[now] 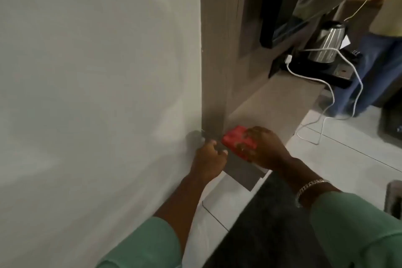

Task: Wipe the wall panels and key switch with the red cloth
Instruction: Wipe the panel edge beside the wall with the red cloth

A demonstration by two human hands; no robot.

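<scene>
My right hand (264, 148) presses a folded red cloth (236, 142) against the low end of a grey-brown wall panel (215, 61), where it meets a grey ledge (272, 102). My left hand (210, 162) rests with curled fingers against the white wall (97, 82), just left of the cloth, and holds nothing that I can see. A small shiny fitting (199, 137) sits on the wall right above my left fingers; its shape is blurred. Both arms wear green sleeves, and a bracelet is on my right wrist.
A steel kettle (326, 43) stands on a black tray at the far end of the ledge, with a white cable (326, 85) trailing down to the tiled floor. Another person in jeans (374, 72) stands beyond it. A dark mat (272, 224) lies below my arms.
</scene>
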